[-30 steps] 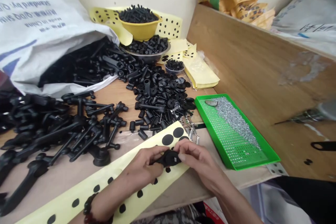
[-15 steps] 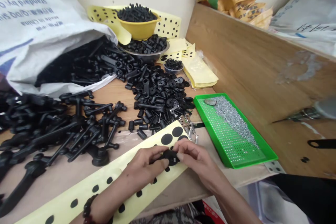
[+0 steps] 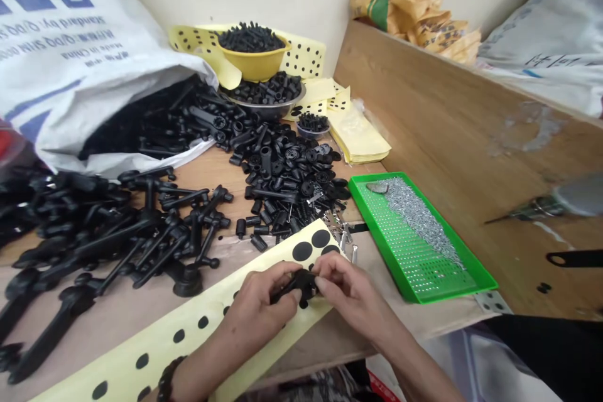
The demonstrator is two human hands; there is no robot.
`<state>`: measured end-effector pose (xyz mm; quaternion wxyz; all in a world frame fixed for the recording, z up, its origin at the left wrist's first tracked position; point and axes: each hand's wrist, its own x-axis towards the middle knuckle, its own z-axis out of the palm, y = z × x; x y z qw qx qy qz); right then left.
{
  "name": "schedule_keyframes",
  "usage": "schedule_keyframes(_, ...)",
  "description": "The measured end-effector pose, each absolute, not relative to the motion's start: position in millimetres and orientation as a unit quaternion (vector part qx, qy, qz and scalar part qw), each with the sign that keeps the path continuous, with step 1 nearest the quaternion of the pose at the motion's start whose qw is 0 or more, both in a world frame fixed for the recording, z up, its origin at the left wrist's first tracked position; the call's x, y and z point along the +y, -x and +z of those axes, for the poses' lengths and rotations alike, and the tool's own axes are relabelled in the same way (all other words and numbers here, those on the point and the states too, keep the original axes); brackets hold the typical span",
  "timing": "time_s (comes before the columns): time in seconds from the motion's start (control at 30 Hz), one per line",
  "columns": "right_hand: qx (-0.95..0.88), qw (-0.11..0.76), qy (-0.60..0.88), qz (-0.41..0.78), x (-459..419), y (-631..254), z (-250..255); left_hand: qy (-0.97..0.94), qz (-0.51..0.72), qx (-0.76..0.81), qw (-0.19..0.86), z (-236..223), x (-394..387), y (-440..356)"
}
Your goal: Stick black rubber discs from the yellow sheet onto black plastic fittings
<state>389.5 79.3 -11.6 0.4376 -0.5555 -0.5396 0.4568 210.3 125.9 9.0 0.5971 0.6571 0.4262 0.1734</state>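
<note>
My left hand (image 3: 264,308) and my right hand (image 3: 343,289) meet over a long yellow sticker sheet (image 3: 188,339) with black dots. Both pinch a small black plastic part (image 3: 299,282) between their fingertips, the left from the left side, the right from the right. The part is largely hidden by my fingers. A beaded bracelet (image 3: 166,380) sits on my left wrist.
Black plastic handles (image 3: 108,232) lie at the left beside a white sack (image 3: 80,56). A pile of small black parts (image 3: 287,176) sits ahead, behind it a yellow bowl (image 3: 257,63) and a metal bowl (image 3: 277,107). A green tray (image 3: 471,270) with metal screws lies right, against a wooden board (image 3: 447,113).
My hands have stayed together on the black part, turning it slightly. The view has tilted a little, so everything sits somewhat lower and to the right.
</note>
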Motion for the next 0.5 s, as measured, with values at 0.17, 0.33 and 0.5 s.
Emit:
schedule_keyframes(0.17,-0.460,0.450,0.509,0.571,74.2,-380.9,-4.1,-0.631,0.210,0.401,0.630,17.4,119.1,-202.9)
schedule_keyframes(0.33,-0.565,0.411,0.505,0.506,59.6,-356.0,1.0,-0.544,0.226,0.406,0.699,15.7,110.7,-195.2)
schedule_keyframes(0.5,-0.656,0.321,0.504,0.461,46.7,-335.1,7.3,-0.443,0.211,0.499,0.714,21.7,91.7,-169.1)
